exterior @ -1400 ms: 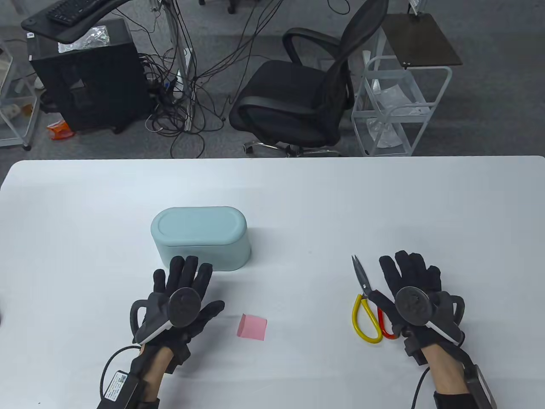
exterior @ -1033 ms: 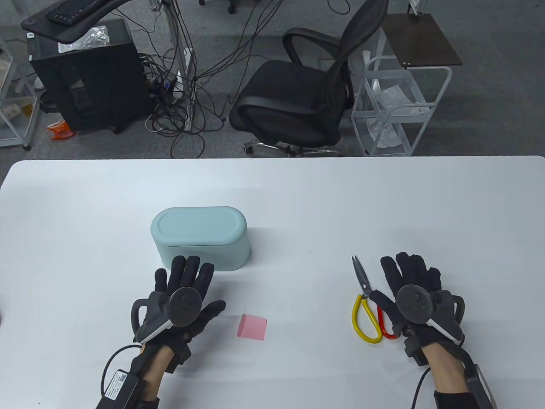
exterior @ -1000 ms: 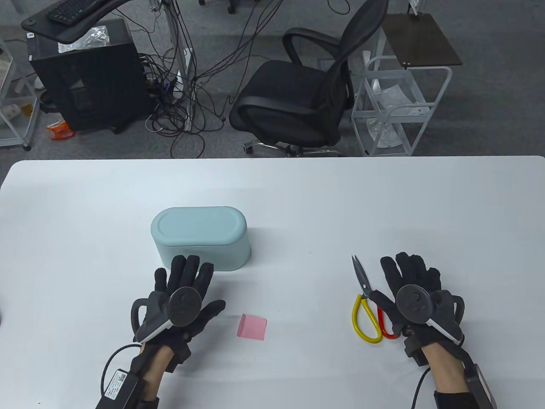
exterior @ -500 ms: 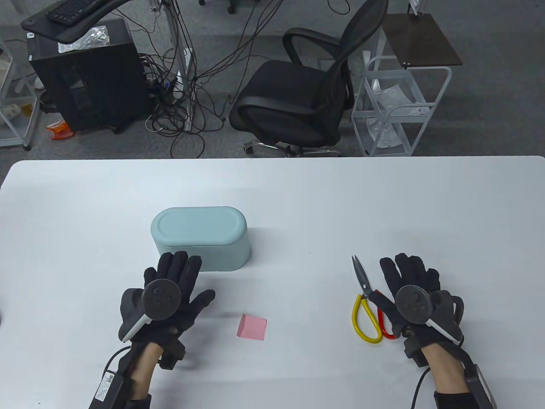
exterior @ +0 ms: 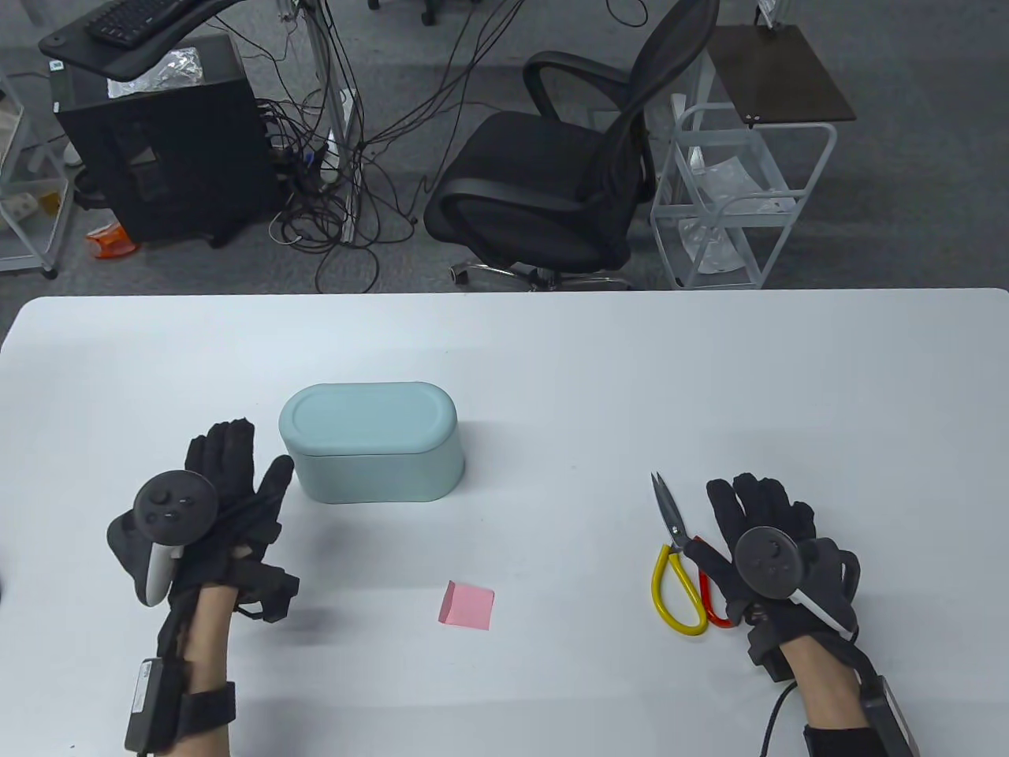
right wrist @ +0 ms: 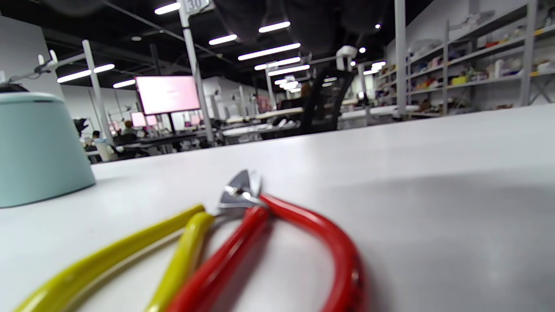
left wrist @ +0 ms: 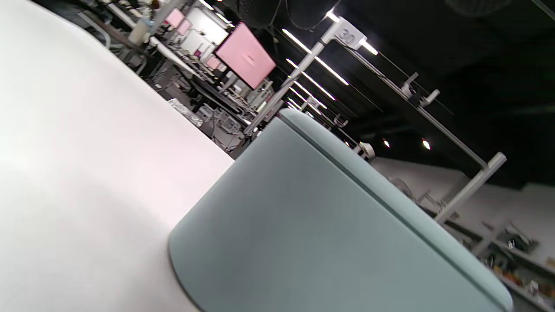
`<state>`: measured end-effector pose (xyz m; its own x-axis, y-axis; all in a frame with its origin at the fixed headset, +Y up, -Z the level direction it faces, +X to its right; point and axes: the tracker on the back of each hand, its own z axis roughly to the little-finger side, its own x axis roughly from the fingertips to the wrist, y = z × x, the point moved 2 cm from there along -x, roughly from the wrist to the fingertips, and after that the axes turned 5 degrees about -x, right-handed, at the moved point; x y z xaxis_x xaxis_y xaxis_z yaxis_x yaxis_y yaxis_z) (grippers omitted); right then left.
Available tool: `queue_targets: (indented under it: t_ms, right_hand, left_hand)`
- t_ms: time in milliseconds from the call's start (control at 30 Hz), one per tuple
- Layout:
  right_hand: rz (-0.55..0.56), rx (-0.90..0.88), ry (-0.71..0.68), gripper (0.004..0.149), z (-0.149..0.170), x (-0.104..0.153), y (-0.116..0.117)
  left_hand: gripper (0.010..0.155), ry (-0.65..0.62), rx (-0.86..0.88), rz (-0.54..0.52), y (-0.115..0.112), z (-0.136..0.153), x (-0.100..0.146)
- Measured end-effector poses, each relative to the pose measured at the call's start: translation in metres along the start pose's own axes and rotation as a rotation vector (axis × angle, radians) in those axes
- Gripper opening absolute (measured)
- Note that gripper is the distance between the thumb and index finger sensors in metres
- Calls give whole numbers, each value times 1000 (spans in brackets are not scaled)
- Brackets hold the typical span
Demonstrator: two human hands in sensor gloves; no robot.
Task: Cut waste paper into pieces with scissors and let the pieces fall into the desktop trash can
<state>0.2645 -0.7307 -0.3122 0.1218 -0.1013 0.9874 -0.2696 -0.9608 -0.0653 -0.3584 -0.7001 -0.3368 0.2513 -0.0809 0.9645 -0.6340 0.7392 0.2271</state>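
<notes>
A pale green oval trash can (exterior: 370, 441) with its lid shut stands left of the table's middle; it fills the left wrist view (left wrist: 329, 225) and shows at the left of the right wrist view (right wrist: 39, 151). My left hand (exterior: 228, 481) is raised just left of the can, fingers straight, palm turned toward it, holding nothing. A small pink paper (exterior: 467, 605) lies flat near the front. Scissors (exterior: 678, 552) with one yellow and one red loop handle (right wrist: 260, 242) lie shut at the right. My right hand (exterior: 757, 520) rests flat beside them, thumb over the red handle.
The white table (exterior: 552, 355) spreads around these things. Beyond its far edge stand a black office chair (exterior: 567, 181), a white wire cart (exterior: 741, 197) and a dark cabinet (exterior: 158, 142) with tangled cables on the floor.
My left hand lifted off the table in front of the can, swung left and turned on edge beside the can's left end. The right hand, scissors and paper stayed put.
</notes>
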Motion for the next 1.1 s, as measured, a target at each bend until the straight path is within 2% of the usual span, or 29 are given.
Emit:
queue_targets:
  t_ms: [67, 133, 400, 533, 633, 800, 1100]
  right_hand:
    - [0, 4, 12, 83, 1, 0, 0]
    - [0, 8, 18, 83, 2, 0, 0]
    - [-18, -3, 22, 83, 2, 0, 2]
    - [-30, 9, 27, 83, 2, -1, 4]
    - [-34, 8, 28, 83, 1, -1, 5]
    - [-35, -3, 27, 83, 2, -2, 5]
    - [-40, -10, 29, 83, 2, -2, 6]
  left_hand:
    - [90, 60, 87, 12, -1, 11, -10]
    - [91, 114, 146, 71, -7, 20, -22]
    - [92, 154, 442, 225, -35, 23, -44]
    - [93, 165, 411, 258, -43, 16, -48]
    - [91, 169, 390, 216, -49, 11, -49]
    - [90, 169, 452, 245, -63, 1, -48]
    - [90, 112, 445, 337, -96, -34, -46]
